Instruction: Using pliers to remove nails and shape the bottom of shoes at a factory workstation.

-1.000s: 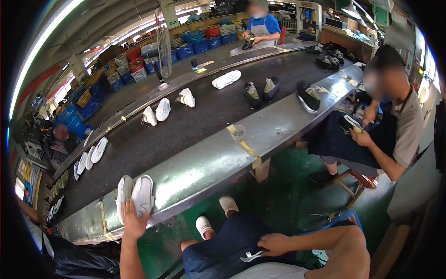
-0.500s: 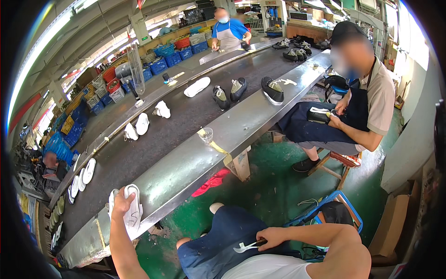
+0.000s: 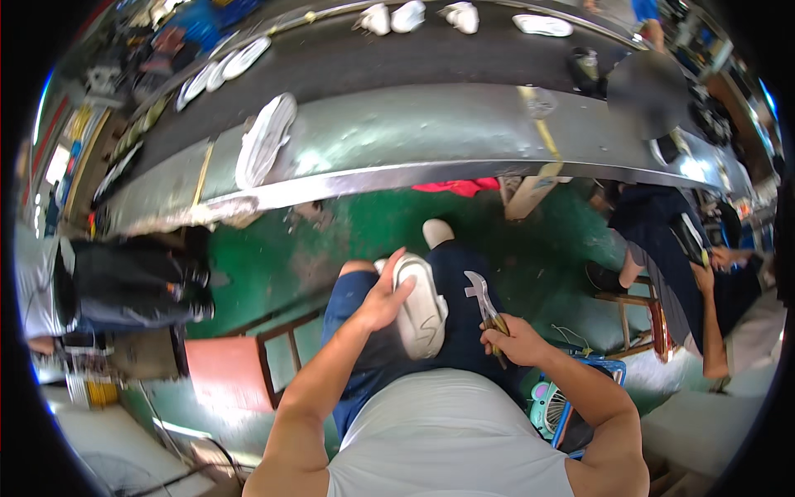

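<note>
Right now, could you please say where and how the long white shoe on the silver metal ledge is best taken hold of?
Grip the long white shoe across its middle, probably best from the front edge of the silver metal ledge: its near end points there, and both long sides lie free.

shoe (image 3: 421, 315) perhaps on lap (image 3: 457, 277), pliers (image 3: 486, 308) right

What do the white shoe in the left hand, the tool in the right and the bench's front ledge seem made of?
White shoe: matte, perhaps fabric or rubber; its dull surface leaves that open.
Tool: metal head, judging by its grey sheen; the yellowish handle covering may be plastic or rubber.
Front ledge: probably sheet metal, smooth and shiny, with bright reflections.
</note>
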`<state>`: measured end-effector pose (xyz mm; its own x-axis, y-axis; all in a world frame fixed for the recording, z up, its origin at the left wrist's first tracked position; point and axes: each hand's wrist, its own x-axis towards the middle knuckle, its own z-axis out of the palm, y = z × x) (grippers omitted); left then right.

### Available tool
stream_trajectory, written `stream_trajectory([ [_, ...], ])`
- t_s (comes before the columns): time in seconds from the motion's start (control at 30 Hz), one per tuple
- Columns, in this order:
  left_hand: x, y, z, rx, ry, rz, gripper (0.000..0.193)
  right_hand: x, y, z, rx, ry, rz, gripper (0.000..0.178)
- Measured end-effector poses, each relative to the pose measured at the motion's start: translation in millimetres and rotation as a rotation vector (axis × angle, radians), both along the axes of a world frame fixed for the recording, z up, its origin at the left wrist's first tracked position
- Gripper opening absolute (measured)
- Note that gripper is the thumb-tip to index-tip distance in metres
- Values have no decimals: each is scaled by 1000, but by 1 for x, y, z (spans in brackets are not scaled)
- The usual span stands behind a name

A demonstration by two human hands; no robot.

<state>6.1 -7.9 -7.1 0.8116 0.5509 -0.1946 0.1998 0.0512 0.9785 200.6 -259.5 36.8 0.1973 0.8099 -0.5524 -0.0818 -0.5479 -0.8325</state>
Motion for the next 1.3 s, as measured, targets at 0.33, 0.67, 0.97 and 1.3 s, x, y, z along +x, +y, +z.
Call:
stream_trajectory([
  [0.33,-4,-7,12,-141,-164,-66,56,-29,38,13,132,-21,225,27],
  [0.67,6,-15,13,43,-130,53,46,1,60,39,33,238,244,24],
  [0.97,8,-6,-10,53,-174,33,41,-4,65,18,-10,-101,261,20],
  [1.3,6,-1,-19,-57,-166,-10,42,-34,51,-37,304,-659,170,27],
])
